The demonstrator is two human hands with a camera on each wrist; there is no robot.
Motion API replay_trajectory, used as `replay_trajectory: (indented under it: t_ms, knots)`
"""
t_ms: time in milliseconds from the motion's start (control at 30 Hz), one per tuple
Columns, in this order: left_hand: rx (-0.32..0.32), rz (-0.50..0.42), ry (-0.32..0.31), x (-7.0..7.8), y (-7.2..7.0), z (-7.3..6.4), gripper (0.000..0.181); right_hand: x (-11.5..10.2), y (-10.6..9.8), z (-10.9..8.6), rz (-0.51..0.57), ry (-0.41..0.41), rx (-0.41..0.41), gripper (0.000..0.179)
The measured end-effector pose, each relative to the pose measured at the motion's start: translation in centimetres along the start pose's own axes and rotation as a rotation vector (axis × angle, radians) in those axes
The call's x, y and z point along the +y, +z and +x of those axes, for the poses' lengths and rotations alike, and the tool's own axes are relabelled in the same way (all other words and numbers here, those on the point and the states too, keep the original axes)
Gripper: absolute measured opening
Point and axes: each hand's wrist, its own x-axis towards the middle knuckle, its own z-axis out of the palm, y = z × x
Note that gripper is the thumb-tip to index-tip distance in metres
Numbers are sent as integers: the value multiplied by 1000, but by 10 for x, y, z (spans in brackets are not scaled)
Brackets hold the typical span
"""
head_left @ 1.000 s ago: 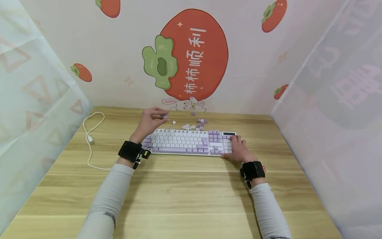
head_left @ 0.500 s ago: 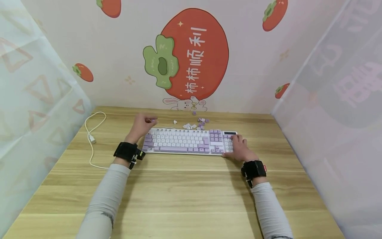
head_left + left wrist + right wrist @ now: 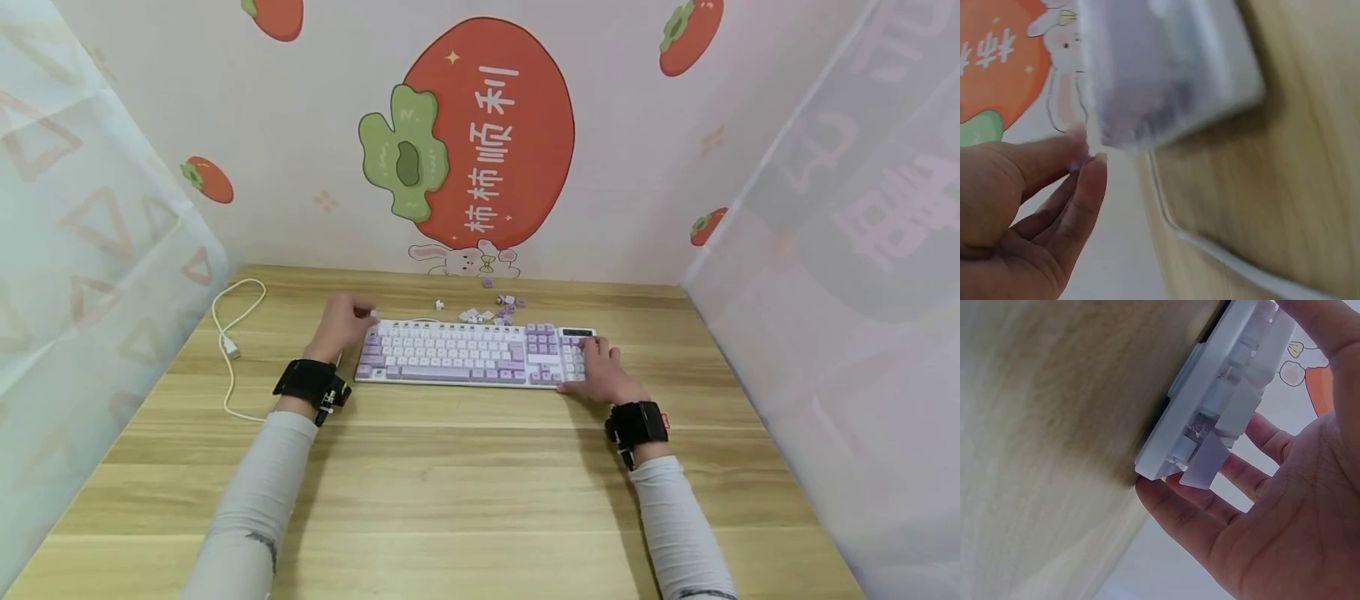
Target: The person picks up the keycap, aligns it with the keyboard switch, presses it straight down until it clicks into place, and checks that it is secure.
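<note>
A white and purple keyboard [image 3: 442,353] lies across the wooden table in the head view. At its upper left corner my left hand [image 3: 335,325] pinches a small pale purple keycap [image 3: 372,313] between thumb and fingertip. In the left wrist view that keycap [image 3: 1074,166] is mostly hidden by the fingers, beside the blurred keyboard corner [image 3: 1179,75]. My right hand [image 3: 604,372] grips the keyboard's right end, over the number keys. The right wrist view shows the fingers [image 3: 1179,515] curled against the edge of the keyboard [image 3: 1188,419], where keycaps stick up.
Loose purple and white keycaps [image 3: 507,310] lie scattered behind the keyboard, with a lone white one [image 3: 439,305] to the left and a purple one [image 3: 487,283] near the wall. A white cable [image 3: 227,379] with its USB plug [image 3: 230,347] loops across the table's left side.
My left hand has moved left and down with the keycap, from behind the keyboard to its upper left corner. The right hand stays on the right end.
</note>
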Motion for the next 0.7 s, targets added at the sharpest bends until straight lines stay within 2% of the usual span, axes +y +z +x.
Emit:
replay_trajectory:
  t_ms: [133, 267, 433, 533, 633, 700]
  knots:
    - [-57, 126, -17, -4, 2, 4, 25, 0, -1, 0, -4, -1, -1, 98]
    - [-112, 186, -7, -4, 3, 8, 25, 1, 0, 1, -11, 0, -3, 98]
    - [-169, 195, 32, -3, 0, 13, 25, 2, 2, 2, -7, -3, 2, 96]
    - [-196, 166, 24, -6, -1, 15, 27, 2, 2, 2, -9, -6, 0, 97]
    - [-207, 146, 9, -10, -1, 17, 28, 2, 1, 2, -4, -8, 2, 97]
    - [-201, 165, 26, -12, -2, 18, 28, 2, 1, 1, -2, -14, 9, 96]
